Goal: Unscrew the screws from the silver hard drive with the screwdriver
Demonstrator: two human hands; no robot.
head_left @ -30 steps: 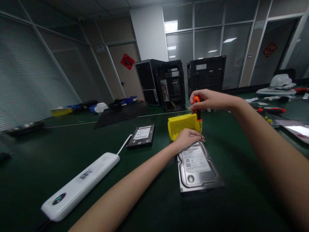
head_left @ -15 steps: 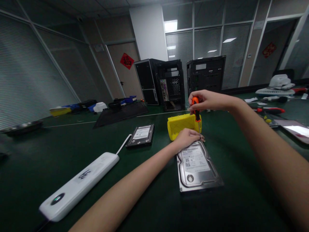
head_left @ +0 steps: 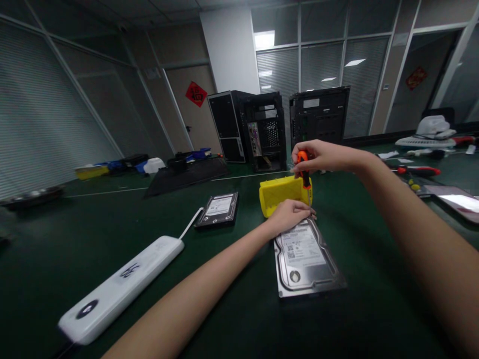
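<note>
A silver hard drive (head_left: 305, 259) with a white label lies flat on the green table before me. My left hand (head_left: 290, 215) grips its far end, fingers bent over the edge beside the screwdriver's tip. In my right hand (head_left: 312, 155) is a screwdriver (head_left: 305, 174) with an orange and black handle, pinched from above. Its shaft points down to the drive's far right corner; the tip is partly hidden by the left fingers. Just behind the drive stands a yellow plastic bin (head_left: 279, 194).
To the left lies a second hard drive (head_left: 217, 209), near a long white device (head_left: 123, 289) marked 39. Computer cases (head_left: 262, 129) stand at the back, beside a black mat (head_left: 183, 177). On the right are red-handled pliers (head_left: 419, 171) and a flat tablet-like object (head_left: 454, 199).
Both hands, the screwdriver and the hard drive hold nearly the same positions. The lit green mark on the white device now looks white.
</note>
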